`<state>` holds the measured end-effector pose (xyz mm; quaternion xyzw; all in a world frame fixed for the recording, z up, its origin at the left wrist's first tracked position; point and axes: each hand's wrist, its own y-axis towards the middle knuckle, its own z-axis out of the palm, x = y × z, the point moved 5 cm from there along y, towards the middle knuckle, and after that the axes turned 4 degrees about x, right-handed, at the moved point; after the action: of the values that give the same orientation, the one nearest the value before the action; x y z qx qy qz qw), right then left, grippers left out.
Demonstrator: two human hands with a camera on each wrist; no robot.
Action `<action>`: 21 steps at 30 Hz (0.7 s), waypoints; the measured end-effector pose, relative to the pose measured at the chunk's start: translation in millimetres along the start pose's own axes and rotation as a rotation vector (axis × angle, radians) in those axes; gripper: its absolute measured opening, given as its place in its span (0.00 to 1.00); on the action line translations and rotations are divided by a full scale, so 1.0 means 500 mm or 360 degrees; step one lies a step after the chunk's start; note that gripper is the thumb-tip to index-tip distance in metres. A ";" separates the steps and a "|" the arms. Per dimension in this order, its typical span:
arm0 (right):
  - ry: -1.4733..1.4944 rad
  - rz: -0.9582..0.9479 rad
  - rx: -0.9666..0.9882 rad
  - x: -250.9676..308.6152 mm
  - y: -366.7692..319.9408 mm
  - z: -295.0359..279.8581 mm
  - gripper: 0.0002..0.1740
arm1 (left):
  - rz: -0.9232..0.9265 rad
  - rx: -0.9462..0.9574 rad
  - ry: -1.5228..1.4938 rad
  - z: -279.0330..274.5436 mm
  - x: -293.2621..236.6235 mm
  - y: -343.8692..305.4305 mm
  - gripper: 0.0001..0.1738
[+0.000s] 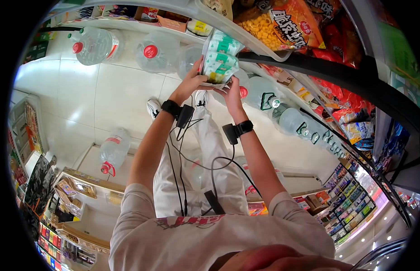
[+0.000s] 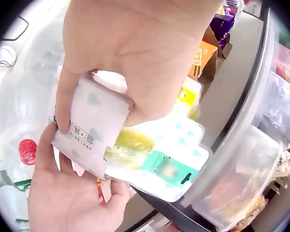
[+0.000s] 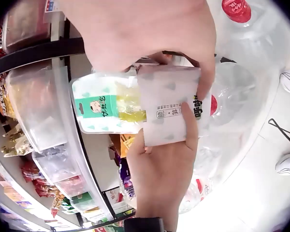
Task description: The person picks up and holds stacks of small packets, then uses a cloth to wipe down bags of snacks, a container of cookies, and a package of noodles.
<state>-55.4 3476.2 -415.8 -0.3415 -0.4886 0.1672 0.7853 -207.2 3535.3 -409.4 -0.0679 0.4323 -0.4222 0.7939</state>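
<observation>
— While both arms reach up to the shelf on the right, what fills most of the scene?
— Pale floor far below, with big red-capped water jugs on it, some right under the hands. Then comes the shelf's black edge, carrying clear bins stuffed with snack bags.
— And the thing being handled?
— A stack of packets, white with green triangles and teal hang-tabs. It is in the air just beside the near bin's rim, resting on nothing I can see.
— How is it held?
— The left grip clamps over the top of the stack, thumb down one side and fingers down the other. The right grip cups it from beneath, thumb against the front packet. Both are grasping the packets.
— What might go wrong?
— My guess is that the stack fans out. In the left wrist view the packets sit offset, with tabs sticking out past the front one. Glossy film slides on film, so if either grip eases, the middle ones could slip out and drop among the jugs.
— Anything else?
— The tabs point towards the bin. Pushed forward at a tilt, they could snag on its rim and peel a packet off.
</observation>
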 end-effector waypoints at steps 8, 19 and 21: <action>0.0214 -0.0111 -0.0081 -0.051 0.012 -0.014 0.32 | 0.0084 -0.0056 0.0128 -0.015 0.023 0.014 0.50; 0.0159 -0.0345 -0.0125 0.005 0.072 0.009 0.30 | 0.0069 0.0001 0.0012 -0.026 -0.002 0.096 0.45; 0.0130 -0.0411 -0.0179 0.000 0.100 0.003 0.30 | 0.0084 -0.0095 -0.0058 -0.025 -0.005 0.107 0.38</action>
<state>-53.4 3512.6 -450.4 -0.3258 -0.5047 0.0232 0.7991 -184.6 3574.3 -441.0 -0.0877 0.4318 -0.3867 0.8101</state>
